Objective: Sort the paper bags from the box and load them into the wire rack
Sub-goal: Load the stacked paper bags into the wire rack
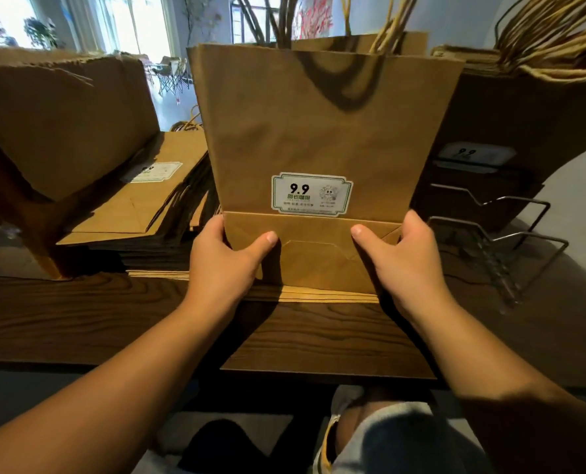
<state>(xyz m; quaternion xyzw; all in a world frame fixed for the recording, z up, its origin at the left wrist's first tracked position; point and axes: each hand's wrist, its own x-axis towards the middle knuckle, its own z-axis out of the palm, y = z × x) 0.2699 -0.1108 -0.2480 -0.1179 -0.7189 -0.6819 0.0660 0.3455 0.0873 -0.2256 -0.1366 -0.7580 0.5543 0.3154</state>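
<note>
A stack of flat brown paper bags (322,118) stands upright on its bottom edge in the middle of the wooden table, a white "9.9" label (311,194) facing me and twisted paper handles sticking up. My left hand (231,258) grips the stack's lower left corner. My right hand (401,254) grips its lower right corner, thumb on the folded base. At the right stands the wire rack (497,241), with labelled bags (510,124) leaning in its far slots and its two near dividers bare.
A pile of flat bags (141,213) lies at the left beside an open cardboard box (55,121) with raised flaps. The dark wooden table (79,316) ends just in front of my legs. Windows and folding chairs are in the background.
</note>
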